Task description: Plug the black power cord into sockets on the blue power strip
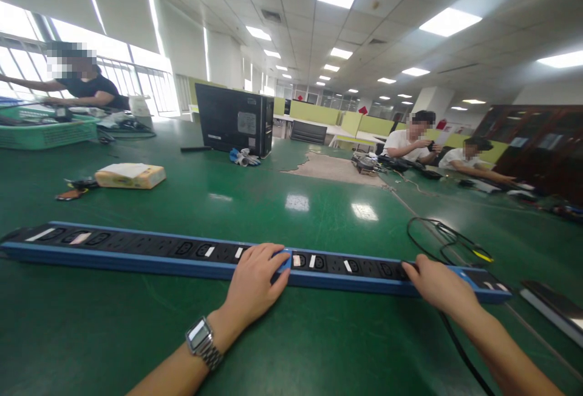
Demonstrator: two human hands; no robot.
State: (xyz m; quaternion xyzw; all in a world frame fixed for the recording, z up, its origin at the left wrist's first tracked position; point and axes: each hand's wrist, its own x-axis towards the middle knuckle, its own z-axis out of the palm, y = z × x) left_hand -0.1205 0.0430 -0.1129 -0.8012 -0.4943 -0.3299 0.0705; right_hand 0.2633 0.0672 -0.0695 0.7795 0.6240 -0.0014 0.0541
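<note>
Both hands flat on the power strip (182, 254): left hand (255, 283) mid-strip, right hand (439, 286) near its end, neither gripping; strip lies on the tabletop (282, 201), nothing plugged in.

A: What colour is the long power strip (182, 253)?
B: Blue on the sides, black on top, with little white labels.
A: And the tabletop (291, 335)?
B: Shiny green all over.
A: The watch (203, 343)?
B: Silver.
A: That box (130, 176) near the left edge?
B: Yellow, white on top. The cable (449, 238) is black.

No lettering is legible anywhere, not even on the power strip's (182, 253) white labels.
</note>
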